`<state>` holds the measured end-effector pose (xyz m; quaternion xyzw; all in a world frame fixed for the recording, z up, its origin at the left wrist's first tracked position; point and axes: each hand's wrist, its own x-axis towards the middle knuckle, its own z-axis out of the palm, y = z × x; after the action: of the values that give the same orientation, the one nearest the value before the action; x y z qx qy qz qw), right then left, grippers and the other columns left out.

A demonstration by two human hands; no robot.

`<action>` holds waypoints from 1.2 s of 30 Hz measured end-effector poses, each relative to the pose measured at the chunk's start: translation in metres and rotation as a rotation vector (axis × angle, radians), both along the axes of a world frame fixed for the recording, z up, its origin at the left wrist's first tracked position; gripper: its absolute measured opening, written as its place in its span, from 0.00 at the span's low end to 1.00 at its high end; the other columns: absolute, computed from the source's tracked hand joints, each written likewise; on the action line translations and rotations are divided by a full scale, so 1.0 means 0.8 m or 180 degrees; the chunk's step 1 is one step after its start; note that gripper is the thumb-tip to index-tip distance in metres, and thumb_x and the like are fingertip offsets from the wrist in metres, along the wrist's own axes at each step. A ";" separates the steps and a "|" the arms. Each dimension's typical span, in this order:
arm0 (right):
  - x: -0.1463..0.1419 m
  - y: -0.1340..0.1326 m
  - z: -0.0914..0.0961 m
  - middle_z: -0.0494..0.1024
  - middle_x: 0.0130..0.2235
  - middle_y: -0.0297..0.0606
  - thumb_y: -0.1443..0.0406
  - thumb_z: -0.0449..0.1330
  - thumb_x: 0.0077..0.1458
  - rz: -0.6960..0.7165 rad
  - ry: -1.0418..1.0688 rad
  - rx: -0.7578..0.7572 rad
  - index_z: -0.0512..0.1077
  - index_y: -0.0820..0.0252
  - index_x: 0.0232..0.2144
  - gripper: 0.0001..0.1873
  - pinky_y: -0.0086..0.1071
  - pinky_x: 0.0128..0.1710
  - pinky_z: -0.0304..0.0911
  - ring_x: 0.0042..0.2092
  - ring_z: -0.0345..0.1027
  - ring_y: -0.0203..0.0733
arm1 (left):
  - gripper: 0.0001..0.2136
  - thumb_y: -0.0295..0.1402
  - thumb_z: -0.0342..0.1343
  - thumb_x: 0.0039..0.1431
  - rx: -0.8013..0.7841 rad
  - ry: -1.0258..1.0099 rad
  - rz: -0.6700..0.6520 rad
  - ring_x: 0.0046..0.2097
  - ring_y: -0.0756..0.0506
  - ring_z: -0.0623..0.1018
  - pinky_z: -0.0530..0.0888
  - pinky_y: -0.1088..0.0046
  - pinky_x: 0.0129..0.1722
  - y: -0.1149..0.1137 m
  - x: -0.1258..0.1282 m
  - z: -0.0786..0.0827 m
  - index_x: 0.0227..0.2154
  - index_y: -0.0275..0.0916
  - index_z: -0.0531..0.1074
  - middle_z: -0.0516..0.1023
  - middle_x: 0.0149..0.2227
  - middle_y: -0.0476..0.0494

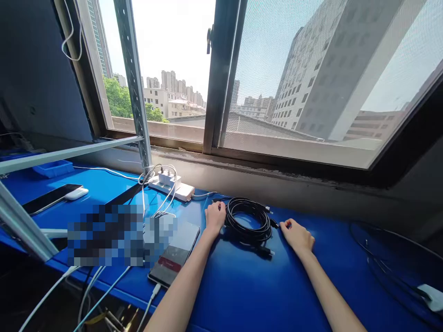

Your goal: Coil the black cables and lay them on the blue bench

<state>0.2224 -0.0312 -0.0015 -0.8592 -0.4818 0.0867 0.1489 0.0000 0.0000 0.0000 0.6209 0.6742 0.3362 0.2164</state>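
A coiled black cable (231, 226) lies on the blue tabletop (238, 290) between my hands. Several of its plug ends stick out on the right side, some with silvery tips. My left hand (215, 217) is closed at the coil's left edge, with a dark piece of the cable showing by its fingertips. Thumb and fingers of my right hand (298, 237) are pressed together just right of a black plug end (274, 223). Whatever these fingers hold, if anything, is hidden.
Left of my arm lies a dark phone (176, 253) with a white cable plugged in. A white power strip (187, 191) with chargers stands by the wall. Metal shelf posts (133, 69) rise at left. Another phone (51, 198) lies beyond. Loose black cables (380, 263) lie at right.
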 end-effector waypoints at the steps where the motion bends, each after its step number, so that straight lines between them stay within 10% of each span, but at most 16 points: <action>1: -0.001 -0.002 0.001 0.73 0.37 0.39 0.57 0.52 0.60 0.0006 0.0042 -0.0005 0.70 0.61 0.37 0.14 0.35 0.38 0.64 0.37 0.68 0.37 | 0.19 0.33 0.36 0.61 0.0020 -0.0007 -0.0004 0.49 0.43 0.72 0.65 0.67 0.49 -0.002 0.000 0.001 0.44 0.39 0.72 0.75 0.46 0.39; 15: 0.016 -0.005 -0.001 0.69 0.48 0.42 0.59 0.53 0.60 -0.0201 0.1083 0.0732 0.67 0.60 0.47 0.16 0.40 0.45 0.65 0.45 0.66 0.40 | 0.31 0.37 0.46 0.53 0.0090 0.0405 -0.0539 0.56 0.39 0.64 0.59 0.63 0.56 -0.034 0.035 -0.001 0.60 0.33 0.52 0.63 0.55 0.33; 22: 0.067 0.010 -0.015 0.70 0.47 0.41 0.58 0.53 0.59 -0.0612 0.1747 0.1321 0.66 0.61 0.47 0.17 0.39 0.42 0.67 0.44 0.67 0.40 | 0.32 0.42 0.42 0.57 0.0154 0.0947 -0.0712 0.55 0.36 0.65 0.61 0.60 0.53 -0.048 0.104 -0.009 0.61 0.29 0.49 0.62 0.55 0.28; 30: 0.096 -0.005 0.001 0.69 0.48 0.42 0.59 0.54 0.59 -0.0847 0.1377 0.1501 0.67 0.62 0.47 0.17 0.41 0.45 0.65 0.46 0.66 0.41 | 0.34 0.46 0.46 0.56 0.0560 0.1106 -0.0738 0.52 0.34 0.68 0.64 0.59 0.51 -0.049 0.187 -0.013 0.59 0.24 0.54 0.66 0.53 0.24; 36: 0.088 -0.005 -0.001 0.69 0.49 0.42 0.60 0.54 0.59 -0.0595 0.1048 0.1368 0.67 0.61 0.47 0.16 0.41 0.45 0.65 0.46 0.66 0.41 | 0.40 0.47 0.46 0.54 -0.0029 0.0755 -0.1141 0.62 0.32 0.57 0.55 0.57 0.58 -0.060 0.197 -0.004 0.62 0.23 0.43 0.51 0.62 0.22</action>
<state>0.2931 -0.0350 -0.0023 -0.8229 -0.3772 0.1069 0.4112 0.1574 -0.0478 -0.0028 0.7651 0.5753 0.2139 0.1948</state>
